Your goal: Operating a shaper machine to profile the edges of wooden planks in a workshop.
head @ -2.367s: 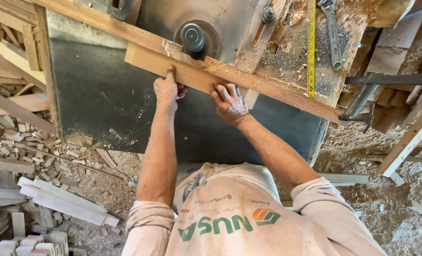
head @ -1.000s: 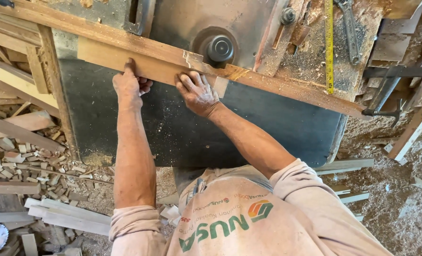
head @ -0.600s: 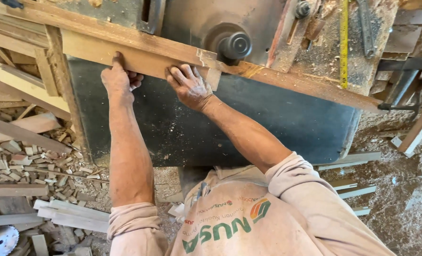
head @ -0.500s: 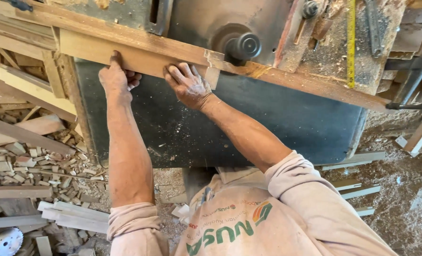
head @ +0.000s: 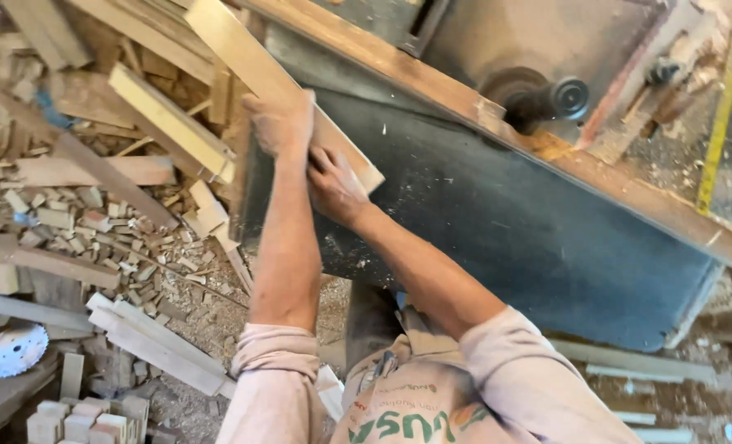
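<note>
At the worktop (head: 596, 177) front edge, 11 o'clock of the saw arbor (head: 547, 99) | wooden slat (head: 267, 78) lifted clear | left hand (head: 282, 123), right hand (head: 333, 185): each grip clenched on slat's near end | judged light, stiff, splintery; hold by long edges.

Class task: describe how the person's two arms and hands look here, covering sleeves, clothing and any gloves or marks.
Both forearms are bare, with pale pinkish sleeves pushed up above the elbows. The left hand and right hand wear no gloves and look dusted with sawdust. No watch or rings show. The shirt front carries printed lettering.
</note>
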